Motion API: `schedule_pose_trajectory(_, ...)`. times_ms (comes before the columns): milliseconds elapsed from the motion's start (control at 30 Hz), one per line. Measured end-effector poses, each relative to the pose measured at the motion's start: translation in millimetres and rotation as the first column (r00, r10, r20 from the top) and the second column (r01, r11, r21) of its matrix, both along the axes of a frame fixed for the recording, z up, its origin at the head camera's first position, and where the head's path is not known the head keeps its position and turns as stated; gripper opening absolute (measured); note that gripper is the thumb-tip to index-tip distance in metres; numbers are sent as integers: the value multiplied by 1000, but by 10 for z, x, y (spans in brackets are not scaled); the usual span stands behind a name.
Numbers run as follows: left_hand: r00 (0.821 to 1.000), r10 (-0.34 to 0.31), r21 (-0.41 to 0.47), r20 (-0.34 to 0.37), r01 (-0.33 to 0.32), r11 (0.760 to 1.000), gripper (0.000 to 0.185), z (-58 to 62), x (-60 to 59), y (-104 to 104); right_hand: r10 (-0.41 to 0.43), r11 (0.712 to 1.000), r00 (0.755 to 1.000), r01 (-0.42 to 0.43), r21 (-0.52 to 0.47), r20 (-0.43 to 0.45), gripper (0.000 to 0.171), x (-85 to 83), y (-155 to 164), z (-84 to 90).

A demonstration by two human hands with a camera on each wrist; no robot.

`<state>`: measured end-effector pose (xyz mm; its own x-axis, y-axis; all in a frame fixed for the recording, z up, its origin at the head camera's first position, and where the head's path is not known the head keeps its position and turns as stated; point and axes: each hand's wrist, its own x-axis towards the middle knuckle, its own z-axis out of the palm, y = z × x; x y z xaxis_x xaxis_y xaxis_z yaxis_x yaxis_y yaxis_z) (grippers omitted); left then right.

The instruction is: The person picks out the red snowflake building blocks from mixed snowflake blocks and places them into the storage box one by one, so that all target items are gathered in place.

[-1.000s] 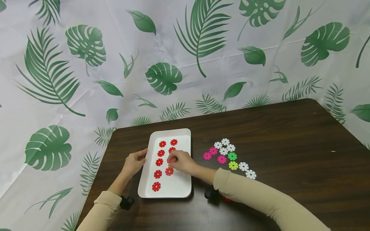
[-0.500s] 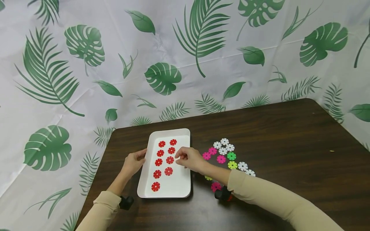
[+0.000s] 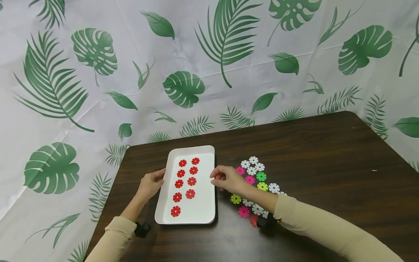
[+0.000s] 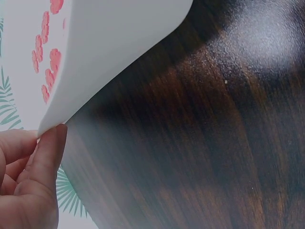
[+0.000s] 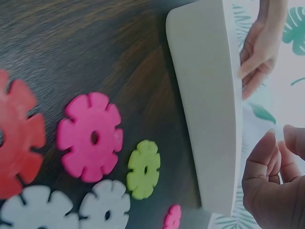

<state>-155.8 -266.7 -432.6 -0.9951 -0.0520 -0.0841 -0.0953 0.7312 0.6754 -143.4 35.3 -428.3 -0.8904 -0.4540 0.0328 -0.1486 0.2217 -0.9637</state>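
A white tray (image 3: 205, 207) lies on the dark table with two columns of red notched discs (image 3: 173, 214) in it, the left column longer by one. My left hand (image 3: 151, 185) pinches the tray's left rim between thumb and fingers; the left wrist view shows that grip on the rim (image 4: 55, 107) up close. Over the tray's right edge hovers my right hand (image 3: 230, 180), its fingers loosely bent. In the right wrist view a gap shows between the thumb and index finger of the right hand (image 5: 271, 186), and nothing is between them.
Right of the tray lie loose notched discs: white (image 3: 253, 159), pink (image 3: 243, 211), green (image 3: 261, 173), yellow-green (image 3: 233, 201) and red (image 3: 253, 220). My right forearm (image 3: 263, 199) passes above some of them. A leaf-printed cloth (image 3: 137, 120) hangs behind the table.
My right hand has drawn back rightward from the second column of red discs to the tray's right edge, leaving the discs there uncovered. The left hand stays on the rim.
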Motion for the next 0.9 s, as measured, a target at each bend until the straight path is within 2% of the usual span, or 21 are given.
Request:
schedule_pose_trajectory(267,1000,-4,-7,-8,4,1000,43,-7,3,-1,-37,999,999,37,2,36,17,39,194,-39)
schedule_pose_trajectory(900,1000,-11,-2,-9,11,1000,43,-21,-9,-7,-86,996,996,84,39,40,23,177,684,-196)
